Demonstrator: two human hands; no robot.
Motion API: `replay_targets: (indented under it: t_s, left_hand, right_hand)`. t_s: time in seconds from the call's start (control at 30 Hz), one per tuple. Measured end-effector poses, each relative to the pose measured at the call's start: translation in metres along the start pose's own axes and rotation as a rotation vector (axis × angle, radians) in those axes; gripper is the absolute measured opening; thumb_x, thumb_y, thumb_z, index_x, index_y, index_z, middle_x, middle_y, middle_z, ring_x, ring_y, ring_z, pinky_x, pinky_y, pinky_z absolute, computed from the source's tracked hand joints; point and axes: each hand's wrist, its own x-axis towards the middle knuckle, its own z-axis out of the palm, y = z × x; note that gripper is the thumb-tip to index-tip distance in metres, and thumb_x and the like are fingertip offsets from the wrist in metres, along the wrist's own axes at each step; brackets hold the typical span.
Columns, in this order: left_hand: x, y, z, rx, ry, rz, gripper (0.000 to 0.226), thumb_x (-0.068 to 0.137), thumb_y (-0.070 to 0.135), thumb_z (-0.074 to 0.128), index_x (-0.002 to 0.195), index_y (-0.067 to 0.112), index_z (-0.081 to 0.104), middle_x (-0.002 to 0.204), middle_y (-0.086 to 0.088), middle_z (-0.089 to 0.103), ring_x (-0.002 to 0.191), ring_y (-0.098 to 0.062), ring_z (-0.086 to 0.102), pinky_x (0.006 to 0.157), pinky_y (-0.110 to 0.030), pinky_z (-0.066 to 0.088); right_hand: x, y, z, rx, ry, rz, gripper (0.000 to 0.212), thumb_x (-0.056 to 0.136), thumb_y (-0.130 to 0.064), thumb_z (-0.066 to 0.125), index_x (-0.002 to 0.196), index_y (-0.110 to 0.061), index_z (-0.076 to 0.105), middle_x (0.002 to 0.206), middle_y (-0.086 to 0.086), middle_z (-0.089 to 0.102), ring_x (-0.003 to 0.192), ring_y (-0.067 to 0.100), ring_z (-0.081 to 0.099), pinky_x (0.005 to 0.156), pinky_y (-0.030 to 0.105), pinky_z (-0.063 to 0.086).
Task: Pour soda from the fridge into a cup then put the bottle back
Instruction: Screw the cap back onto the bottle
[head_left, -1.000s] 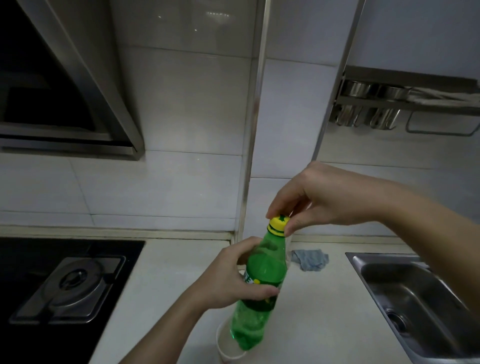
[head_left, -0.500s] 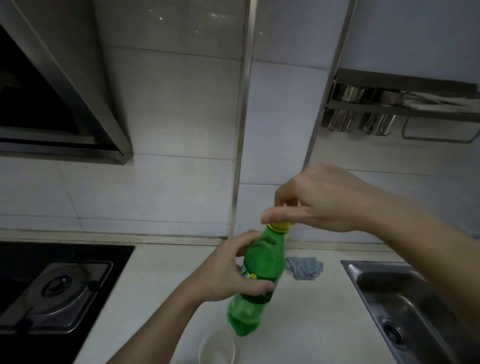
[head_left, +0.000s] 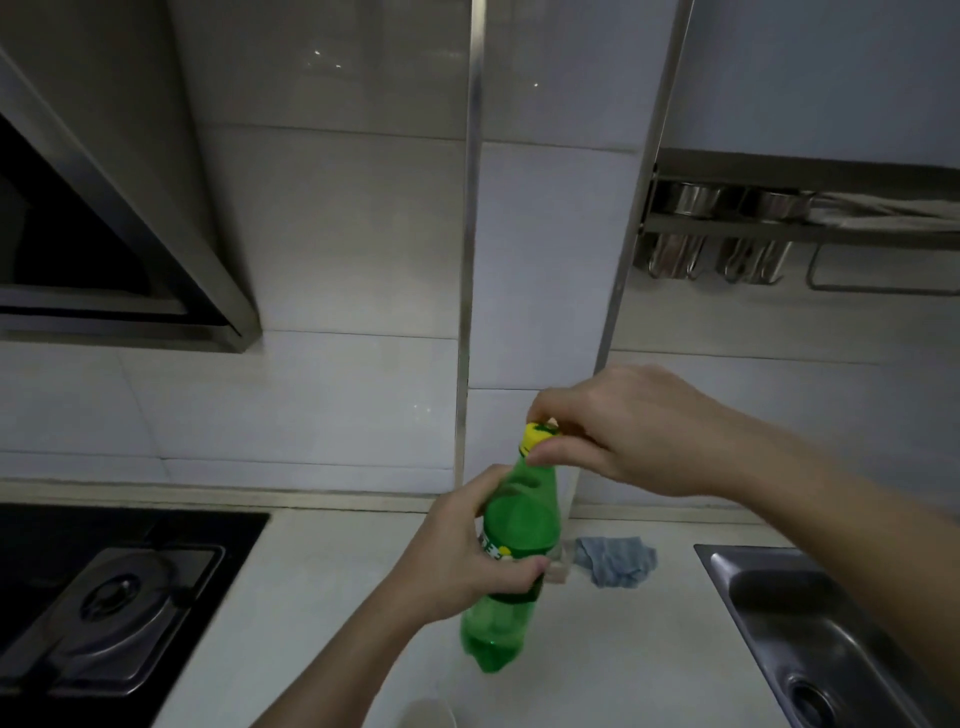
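Cup (head_left: 427, 714) sitting at near edge of tabletop (head_left: 332, 597), barely in shot. Your left hand (head_left: 467, 556) wrapping around green bottle (head_left: 511, 540) mid-body, holding it upright above tabletop. Your right hand (head_left: 628, 428) pinching yellow cap (head_left: 537, 435). Blue rag (head_left: 615, 561) lying behind, sink (head_left: 831, 623) sitting off right.

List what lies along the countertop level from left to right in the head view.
Gas burner → left hand gripping the green bottle → blue cloth → steel sink. The cup at the bottom edge sits under the bottle, so it is left out.
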Motion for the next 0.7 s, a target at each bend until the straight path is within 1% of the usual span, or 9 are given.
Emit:
replay_targets:
  t_s: [0.1, 0.27, 0.3, 0.37, 0.43, 0.47, 0.57, 0.63, 0.7]
  left_hand:
    - [0.002, 0.006, 0.010, 0.087, 0.119, -0.012, 0.057, 0.065, 0.034, 0.083, 0.116, 0.038, 0.058, 0.095, 0.007, 0.070, 0.090, -0.013, 0.068, 0.078, -0.041, 0.057]
    - [0.006, 0.011, -0.004, 0.029, -0.160, 0.042, 0.058, 0.066, 0.011, 0.082, 0.117, 0.028, 0.059, 0.093, 0.004, 0.068, 0.085, -0.010, 0.065, 0.074, -0.032, 0.056]
    - [0.007, 0.011, -0.002, 0.061, -0.132, 0.044, 0.055, 0.065, 0.013, 0.082, 0.113, 0.027, 0.060, 0.090, 0.004, 0.068, 0.082, -0.011, 0.064, 0.072, -0.036, 0.057]
    - [0.007, 0.010, 0.009, 0.220, 0.037, -0.016, 0.053, 0.061, 0.033, 0.082, 0.108, 0.033, 0.058, 0.087, 0.010, 0.068, 0.081, -0.008, 0.065, 0.071, -0.039, 0.056]
    - [0.006, 0.008, 0.018, 0.378, 0.193, -0.091, 0.054, 0.059, 0.050, 0.077, 0.107, 0.041, 0.054, 0.088, 0.015, 0.067, 0.081, -0.003, 0.063, 0.072, -0.037, 0.056]
    - [0.006, 0.005, 0.019, 0.364, 0.217, -0.095, 0.054, 0.060, 0.050, 0.077, 0.107, 0.042, 0.054, 0.089, 0.015, 0.067, 0.082, -0.004, 0.063, 0.072, -0.037, 0.057]
    - [0.008, 0.002, 0.002, 0.096, 0.014, -0.059, 0.056, 0.065, 0.027, 0.084, 0.114, 0.035, 0.059, 0.095, 0.011, 0.070, 0.089, -0.009, 0.067, 0.079, -0.037, 0.057]
    - [0.009, 0.004, -0.011, 0.007, -0.150, -0.022, 0.058, 0.068, 0.011, 0.084, 0.118, 0.028, 0.060, 0.097, 0.011, 0.069, 0.092, -0.009, 0.066, 0.081, -0.030, 0.055]
    - [0.010, 0.004, -0.012, 0.009, -0.167, -0.023, 0.053, 0.067, 0.009, 0.083, 0.113, 0.024, 0.061, 0.093, 0.010, 0.068, 0.088, -0.009, 0.064, 0.079, -0.032, 0.055]
  right_hand:
    - [0.005, 0.006, 0.022, -0.023, 0.197, 0.044, 0.068, 0.084, -0.080, 0.005, 0.074, -0.025, 0.043, 0.059, -0.008, 0.045, 0.053, 0.015, 0.041, 0.047, 0.030, 0.027]
    - [0.011, 0.013, 0.023, -0.014, 0.230, -0.215, 0.044, 0.097, -0.051, 0.036, 0.066, -0.020, 0.047, 0.065, -0.006, 0.045, 0.053, 0.018, 0.043, 0.044, 0.031, 0.033]
    - [0.012, 0.010, 0.026, -0.033, 0.268, -0.178, 0.046, 0.096, -0.046, 0.036, 0.061, -0.019, 0.047, 0.060, -0.005, 0.045, 0.050, 0.019, 0.043, 0.044, 0.031, 0.031]
    - [0.017, -0.002, 0.030, -0.053, 0.279, 0.098, 0.054, 0.096, -0.046, 0.030, 0.056, -0.014, 0.047, 0.055, -0.002, 0.045, 0.048, 0.020, 0.042, 0.048, 0.030, 0.026]
    - [0.023, -0.005, 0.036, -0.071, 0.180, 0.354, 0.057, 0.098, -0.051, 0.024, 0.058, -0.017, 0.045, 0.061, 0.002, 0.044, 0.053, 0.018, 0.039, 0.051, 0.032, 0.025]
    - [0.025, -0.005, 0.037, -0.097, 0.139, 0.381, 0.058, 0.098, -0.055, 0.022, 0.058, -0.019, 0.044, 0.063, 0.002, 0.044, 0.054, 0.018, 0.039, 0.051, 0.032, 0.026]
    - [0.030, 0.001, 0.030, 0.045, 0.174, 0.066, 0.062, 0.095, -0.066, 0.024, 0.060, -0.018, 0.044, 0.060, -0.002, 0.047, 0.053, 0.017, 0.045, 0.049, 0.033, 0.032]
    - [0.031, 0.009, 0.028, 0.032, 0.175, -0.216, 0.052, 0.097, -0.055, 0.033, 0.061, -0.019, 0.044, 0.058, -0.006, 0.045, 0.048, 0.015, 0.042, 0.044, 0.032, 0.033]
    - [0.034, 0.013, 0.031, -0.057, 0.218, -0.243, 0.048, 0.097, -0.042, 0.034, 0.056, -0.019, 0.043, 0.053, -0.006, 0.043, 0.042, 0.016, 0.039, 0.041, 0.030, 0.029]
